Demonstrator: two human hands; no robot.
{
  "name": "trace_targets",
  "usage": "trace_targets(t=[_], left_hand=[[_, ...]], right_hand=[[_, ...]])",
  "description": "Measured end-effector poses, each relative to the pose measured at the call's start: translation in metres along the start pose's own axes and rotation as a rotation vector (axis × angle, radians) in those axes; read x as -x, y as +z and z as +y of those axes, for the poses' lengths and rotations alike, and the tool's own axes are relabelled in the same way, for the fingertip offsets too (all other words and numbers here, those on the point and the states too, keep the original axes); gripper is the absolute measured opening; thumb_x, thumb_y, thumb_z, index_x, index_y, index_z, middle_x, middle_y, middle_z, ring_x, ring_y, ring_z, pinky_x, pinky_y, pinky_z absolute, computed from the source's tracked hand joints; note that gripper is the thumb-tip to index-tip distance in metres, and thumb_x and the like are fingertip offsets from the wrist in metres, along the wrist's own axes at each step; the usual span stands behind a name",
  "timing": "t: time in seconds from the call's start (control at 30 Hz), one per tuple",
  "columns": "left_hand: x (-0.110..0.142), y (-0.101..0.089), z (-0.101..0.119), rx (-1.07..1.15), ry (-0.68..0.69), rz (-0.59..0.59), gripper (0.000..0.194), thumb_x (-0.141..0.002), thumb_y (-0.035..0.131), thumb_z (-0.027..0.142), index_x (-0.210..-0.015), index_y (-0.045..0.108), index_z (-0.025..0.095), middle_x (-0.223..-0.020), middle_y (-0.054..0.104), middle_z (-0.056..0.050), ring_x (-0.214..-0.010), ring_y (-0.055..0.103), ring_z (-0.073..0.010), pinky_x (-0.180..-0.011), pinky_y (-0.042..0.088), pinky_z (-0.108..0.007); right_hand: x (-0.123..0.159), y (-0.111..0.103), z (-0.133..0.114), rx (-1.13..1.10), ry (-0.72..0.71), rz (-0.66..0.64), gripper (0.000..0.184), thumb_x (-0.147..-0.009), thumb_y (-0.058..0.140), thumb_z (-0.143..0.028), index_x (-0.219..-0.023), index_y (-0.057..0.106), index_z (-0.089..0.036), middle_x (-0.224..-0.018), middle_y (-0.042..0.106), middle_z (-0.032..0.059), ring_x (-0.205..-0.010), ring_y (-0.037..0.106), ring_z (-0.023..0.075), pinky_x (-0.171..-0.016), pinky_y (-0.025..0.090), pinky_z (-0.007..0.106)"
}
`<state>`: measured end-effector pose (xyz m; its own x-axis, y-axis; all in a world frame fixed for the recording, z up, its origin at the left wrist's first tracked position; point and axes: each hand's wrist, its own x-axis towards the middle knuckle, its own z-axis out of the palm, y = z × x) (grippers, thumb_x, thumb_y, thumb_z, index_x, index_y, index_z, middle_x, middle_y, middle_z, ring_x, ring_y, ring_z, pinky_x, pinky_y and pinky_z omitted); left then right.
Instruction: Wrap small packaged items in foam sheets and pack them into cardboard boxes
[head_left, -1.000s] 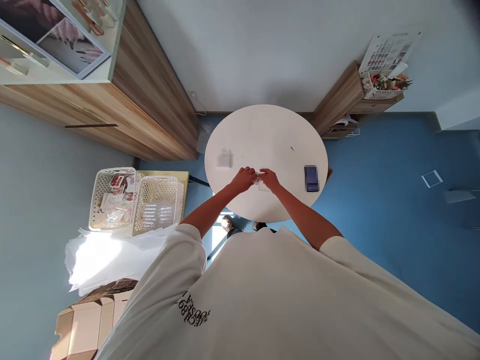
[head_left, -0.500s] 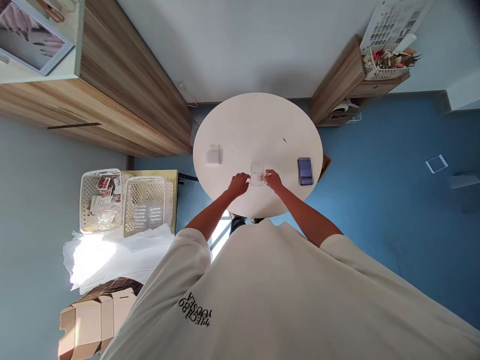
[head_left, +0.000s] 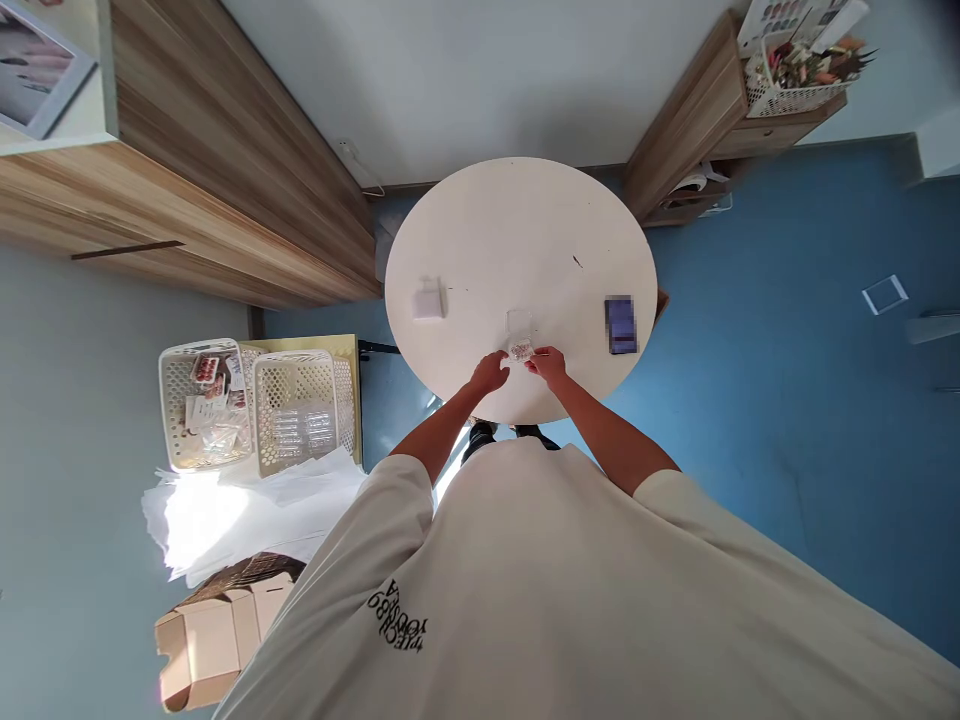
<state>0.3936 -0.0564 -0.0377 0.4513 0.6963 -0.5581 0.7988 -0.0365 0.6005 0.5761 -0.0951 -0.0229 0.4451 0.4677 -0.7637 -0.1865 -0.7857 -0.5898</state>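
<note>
A: Where are the hands working?

B: At the near part of the round table (head_left: pixel 517 230). The clear case (head_left: pixel 520 350) lies there, between the left hand (head_left: pixel 490 373) and the right hand (head_left: pixel 550 364), with a see-through section reaching away from the person and speckled contents in the nearer part.

A: Which step would you call this?

B: I'd judge it to be handling or settling the case and what's in it. From here, a good move calls for a steady base and light fingertips, so the contents don't shift or spill.

A: And the grip?

B: The left fingers are at the near left edge, the right thumb and fingers at the right one. They're too small and blurred for me to tell whether either hand is pinching the case or only resting against it.

A: How are the arms held?

B: Both reach forward from the short sleeves and angle inward. The left hand is palm down with its fingers bent; the right points across towards the case, its fingers drawn together.

A: Anything beside them?

B: A pale block (head_left: pixel 428 304) well off to the left, and a dark phone-like thing (head_left: pixel 621 326) to the right.
</note>
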Motion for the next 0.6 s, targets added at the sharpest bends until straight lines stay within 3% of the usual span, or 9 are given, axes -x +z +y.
trace_targets(t=[0.23,0.6], left_hand=[[0.000,-0.001,-0.002,0.022,0.013,-0.017,0.051,-0.097,0.057,0.021,-0.148,0.058,0.019,-0.153,0.063,-0.013,-0.140,0.060,-0.0271,-0.117,0.049,-0.043],[0.004,-0.006,-0.001,0.038,0.017,-0.042,0.050,-0.096,0.058,0.021,-0.146,0.059,0.021,-0.149,0.066,-0.013,-0.140,0.061,-0.0277,-0.115,0.051,-0.043]], right_hand=[[-0.002,0.004,0.012,0.104,-0.055,-0.051,0.032,-0.076,0.069,0.002,-0.092,0.056,-0.023,-0.077,0.072,-0.0012,-0.073,0.076,0.0161,-0.065,0.060,0.024],[0.005,0.011,0.011,0.124,-0.070,0.006,0.029,-0.085,0.073,-0.007,-0.093,0.052,-0.025,-0.084,0.072,0.0007,-0.070,0.076,0.0171,-0.063,0.060,0.026]])
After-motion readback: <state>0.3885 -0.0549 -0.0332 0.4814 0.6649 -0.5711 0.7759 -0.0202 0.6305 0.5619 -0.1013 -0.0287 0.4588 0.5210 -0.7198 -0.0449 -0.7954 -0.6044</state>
